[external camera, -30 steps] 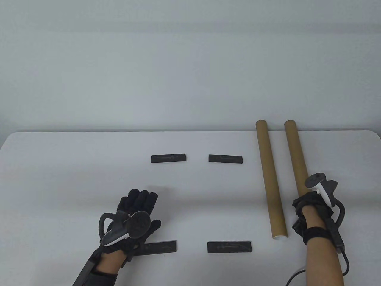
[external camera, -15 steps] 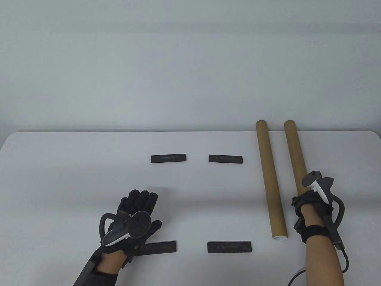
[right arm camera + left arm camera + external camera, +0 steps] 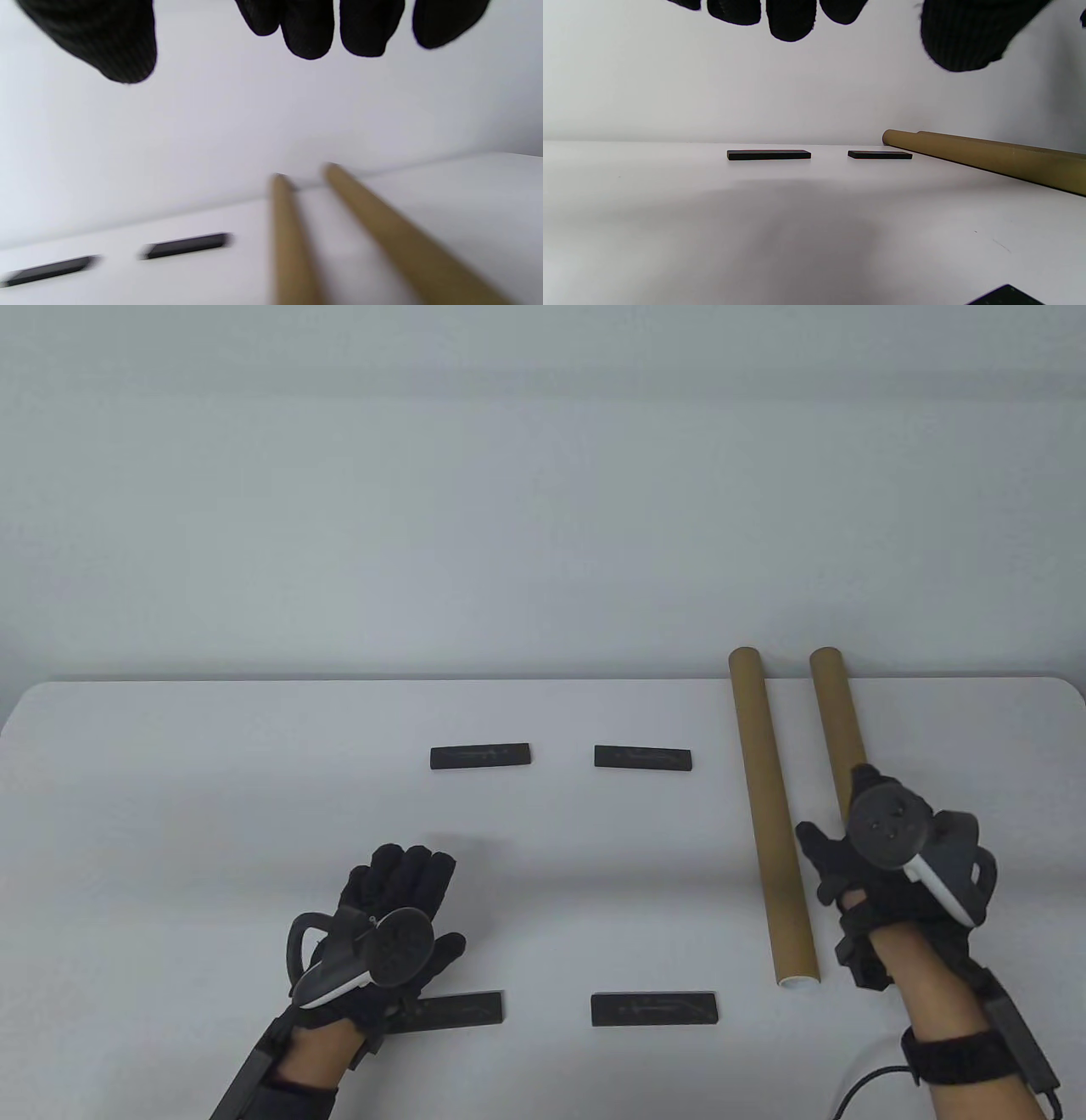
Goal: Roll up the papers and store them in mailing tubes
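Observation:
Two brown mailing tubes lie side by side on the right of the white table (image 3: 170, 780), running from the far edge toward me. The left tube (image 3: 774, 814) has a white cap at its near end. My right hand (image 3: 840, 840) hovers palm down over the near part of the right tube (image 3: 836, 721), fingers spread, holding nothing; the right wrist view shows its fingers (image 3: 309, 29) apart above both tubes (image 3: 288, 245). My left hand (image 3: 428, 899) lies flat and open on the table, empty. I cannot make out any paper against the white table.
Four flat black bars lie in a rectangle at mid table: far left (image 3: 480, 756), far right (image 3: 642, 757), near right (image 3: 653, 1010), and near left (image 3: 458, 1011), partly under my left wrist. The far ends of the tubes reach past the table's far edge.
My right hand, curled at the right tube's near end before, has turned palm down, opened and moved forward over the tube. The left hand has barely moved.

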Demonstrator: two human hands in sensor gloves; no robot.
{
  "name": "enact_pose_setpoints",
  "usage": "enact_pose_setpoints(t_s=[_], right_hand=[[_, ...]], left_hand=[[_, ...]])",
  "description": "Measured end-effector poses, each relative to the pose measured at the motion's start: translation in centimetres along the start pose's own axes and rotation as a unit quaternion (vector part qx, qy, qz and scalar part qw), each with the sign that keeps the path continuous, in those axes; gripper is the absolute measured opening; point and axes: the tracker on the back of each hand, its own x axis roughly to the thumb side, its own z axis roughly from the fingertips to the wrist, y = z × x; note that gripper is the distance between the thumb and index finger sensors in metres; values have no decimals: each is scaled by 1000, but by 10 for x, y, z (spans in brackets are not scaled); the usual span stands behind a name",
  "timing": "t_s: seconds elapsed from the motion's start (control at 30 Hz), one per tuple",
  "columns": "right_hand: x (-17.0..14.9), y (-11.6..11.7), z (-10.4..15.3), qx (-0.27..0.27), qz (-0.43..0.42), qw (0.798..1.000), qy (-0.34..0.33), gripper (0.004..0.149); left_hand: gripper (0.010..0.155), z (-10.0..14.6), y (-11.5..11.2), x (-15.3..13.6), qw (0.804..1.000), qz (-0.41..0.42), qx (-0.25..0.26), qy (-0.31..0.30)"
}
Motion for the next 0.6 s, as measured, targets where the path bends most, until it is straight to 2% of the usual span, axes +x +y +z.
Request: enact_pose_setpoints(t_s=[0.07,0.1,0.2,0.27,0.33,0.47,0.6], right_hand=[[28,9,24,-27,-20,997,-75,93],[43,18,39,-58,-35,992,-111,93],[64,40,58,-128,-37,972,-194,91],[70,53,63,-116,27,963,-241,91],[67,65,66,-114,81,955,-260,91],[56,71,63,-82,32,965,-248,91],[49,78,61,-69,52,965,-249,92]], left_hand=[[89,0,0,0,1000,1,2,-1],[89,0,0,1,1000,0,4,-1],[90,1,2,3,1000,1,12,-7],[90,3,4,5,1000,-1,15,-14],[90,4,6,5,1000,0,23,-16],[92,3,8,7,999,16,33,-12],[94,2,7,15,999,12,41,-17]])
